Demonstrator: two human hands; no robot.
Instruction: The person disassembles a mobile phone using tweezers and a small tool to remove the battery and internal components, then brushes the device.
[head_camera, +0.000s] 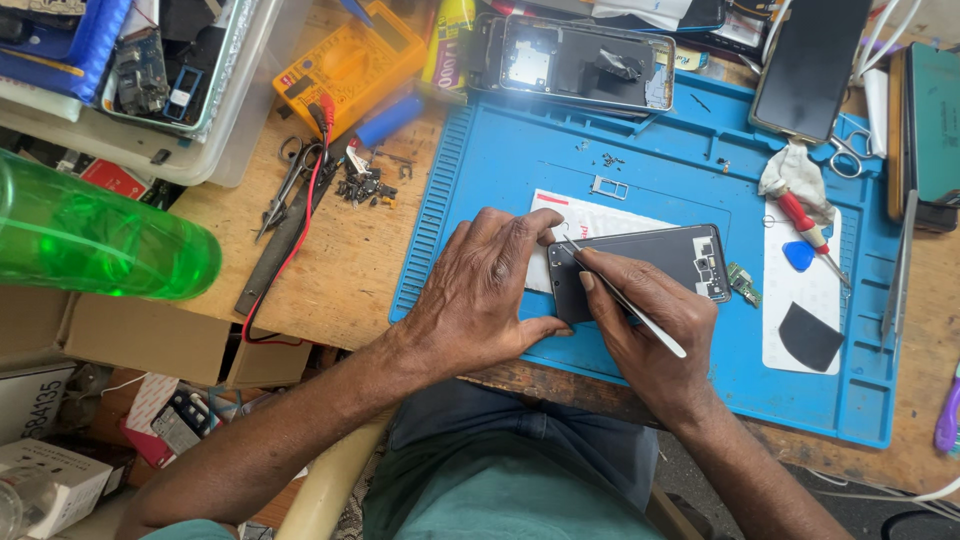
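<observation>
An opened dark phone (655, 258) lies face down on the blue work mat (520, 170), its inner parts showing at the right end. My left hand (480, 290) rests on the mat and presses the phone's left edge with fingers and thumb. My right hand (640, 320) holds thin metal tweezers (625, 298), their tip touching the phone's upper left corner. A white card (590, 215) lies under the phone.
On the mat lie a second opened phone (585, 65), a small tray piece (608, 187), a red screwdriver (808, 228), a blue pick (797, 255), a cloth (795, 175) and scissors (850, 155). Left of it: a yellow multimeter (350, 60), loose screws (362, 187), a green bottle (90, 235).
</observation>
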